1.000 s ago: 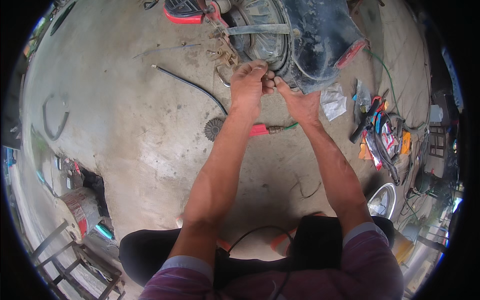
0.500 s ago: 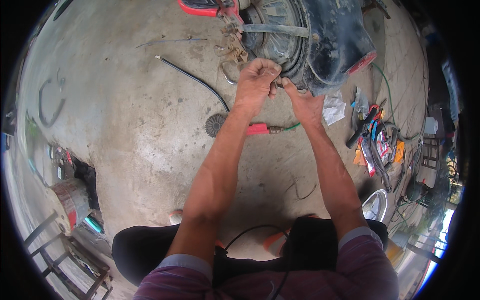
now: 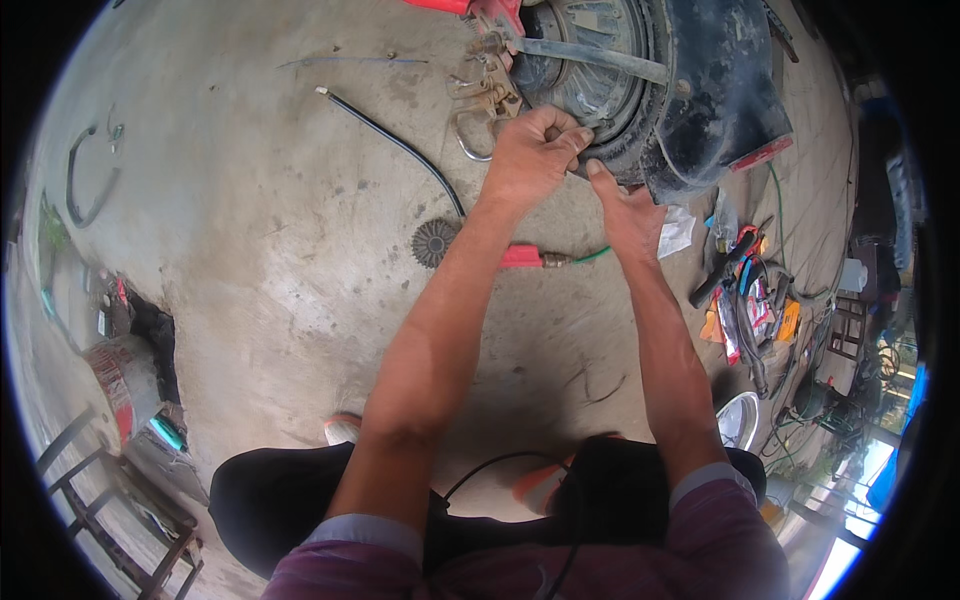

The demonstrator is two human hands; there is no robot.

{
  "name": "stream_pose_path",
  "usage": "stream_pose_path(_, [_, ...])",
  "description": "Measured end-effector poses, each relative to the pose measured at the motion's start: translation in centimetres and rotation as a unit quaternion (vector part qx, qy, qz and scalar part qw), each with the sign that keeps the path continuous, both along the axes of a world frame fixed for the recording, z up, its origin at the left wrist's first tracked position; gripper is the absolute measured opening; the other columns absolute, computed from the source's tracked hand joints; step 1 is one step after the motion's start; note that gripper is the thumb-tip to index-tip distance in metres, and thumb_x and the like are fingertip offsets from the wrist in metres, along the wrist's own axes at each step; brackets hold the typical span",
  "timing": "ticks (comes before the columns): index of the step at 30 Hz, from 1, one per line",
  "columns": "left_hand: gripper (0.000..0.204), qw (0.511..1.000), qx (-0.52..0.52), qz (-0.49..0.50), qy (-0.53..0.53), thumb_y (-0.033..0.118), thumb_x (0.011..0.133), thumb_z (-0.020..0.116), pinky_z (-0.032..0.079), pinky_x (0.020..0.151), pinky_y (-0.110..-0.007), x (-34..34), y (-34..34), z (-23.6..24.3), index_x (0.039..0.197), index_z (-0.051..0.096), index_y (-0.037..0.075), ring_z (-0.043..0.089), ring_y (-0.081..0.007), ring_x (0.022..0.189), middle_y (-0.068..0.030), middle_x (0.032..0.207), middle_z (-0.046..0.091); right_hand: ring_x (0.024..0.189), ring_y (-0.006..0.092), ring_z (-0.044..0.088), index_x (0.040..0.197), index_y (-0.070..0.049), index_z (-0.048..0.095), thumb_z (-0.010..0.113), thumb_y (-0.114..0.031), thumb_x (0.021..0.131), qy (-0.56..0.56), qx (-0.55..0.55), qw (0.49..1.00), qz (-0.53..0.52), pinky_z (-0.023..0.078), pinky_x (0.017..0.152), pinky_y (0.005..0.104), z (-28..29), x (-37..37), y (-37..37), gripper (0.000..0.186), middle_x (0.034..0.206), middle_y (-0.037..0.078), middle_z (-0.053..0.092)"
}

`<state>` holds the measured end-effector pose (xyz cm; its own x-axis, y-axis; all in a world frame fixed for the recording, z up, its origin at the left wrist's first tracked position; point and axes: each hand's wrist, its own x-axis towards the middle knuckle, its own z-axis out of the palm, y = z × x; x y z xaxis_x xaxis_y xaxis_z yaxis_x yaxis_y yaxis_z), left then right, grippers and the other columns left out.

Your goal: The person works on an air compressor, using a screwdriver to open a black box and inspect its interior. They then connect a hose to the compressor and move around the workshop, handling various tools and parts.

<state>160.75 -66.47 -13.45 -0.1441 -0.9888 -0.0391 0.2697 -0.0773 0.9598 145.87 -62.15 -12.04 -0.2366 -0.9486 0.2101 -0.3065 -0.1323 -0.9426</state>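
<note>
Both hands are at the near edge of a dusty wheel, whose black tyre curves under a black mudguard. My left hand has its fingers curled and pinched together at the tyre's edge; what lies between the fingertips is hidden. Just to the right, my right hand presses its thumb on the tyre, while its other fingers curl out of sight beneath. A flat metal bar crosses in front of the wheel. Rusty brackets and a bent metal loop sit left of my left hand.
On the concrete floor lie a black hose, a round toothed part and a red-handled tool joined to a green line. Tools and packets are heaped at right, near a metal bowl. A bucket stands beside a hole at left.
The wheel and both hands sit farther right in the picture, with the view slightly shifted. My left fingertips have moved up along the tyre's edge. The right thumb stays against the tyre.
</note>
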Motion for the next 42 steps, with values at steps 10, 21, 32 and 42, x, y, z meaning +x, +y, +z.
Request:
stream_pose_path(10, [0.021,1.000,-0.017,-0.005,-0.009,0.016,0.100,0.065,0.050,0.063,-0.033,-0.7,0.1,-3.0,0.090,0.067,-0.002,0.063,-0.0153,0.066,-0.0079,0.070,0.065,0.101,0.0137,0.065,0.115,0.004,0.067,0.077,0.000,0.085,0.048,-0.025,0.997,0.062,0.051,0.094,0.0299,-3.7,-1.5,-1.6,0.031,0.113,0.006,0.071])
stream_pose_path(21, [0.021,0.996,0.074,-0.045,-0.005,0.020,0.098,0.070,0.039,0.047,-0.028,1.2,-0.5,-0.4,0.092,0.066,0.001,0.053,-0.0103,0.054,-0.0035,0.068,0.062,0.096,0.0136,0.066,0.107,0.004,0.071,0.080,0.000,0.082,0.068,0.001,0.996,0.057,0.051,0.091,0.0307,-3.4,-1.1,-1.4,0.027,0.106,0.005,0.073])
stream_pose_path(32, [0.014,0.874,0.291,-0.094,0.378,0.016,0.100,0.065,0.028,0.042,-0.026,0.0,-0.9,-1.4,0.095,0.059,0.006,0.039,-0.0087,0.048,-0.0007,0.068,0.054,0.100,0.0149,0.066,0.113,0.001,0.071,0.082,-0.014,0.086,0.032,-0.019,0.997,0.064,0.051,0.091,0.0318,-4.1,-1.2,-1.4,0.033,0.111,0.003,0.073])
stream_pose_path(42, [0.011,0.963,0.086,0.085,0.241,0.005,0.096,0.069,0.034,0.041,-0.027,-3.1,1.2,-1.6,0.093,0.059,0.005,0.047,-0.0092,0.047,-0.0028,0.065,0.059,0.093,0.0116,0.064,0.105,0.000,0.070,0.078,-0.005,0.086,0.018,0.019,0.995,0.095,0.051,0.086,0.0289,-4.9,-1.3,-1.7,0.021,0.101,0.001,0.072])
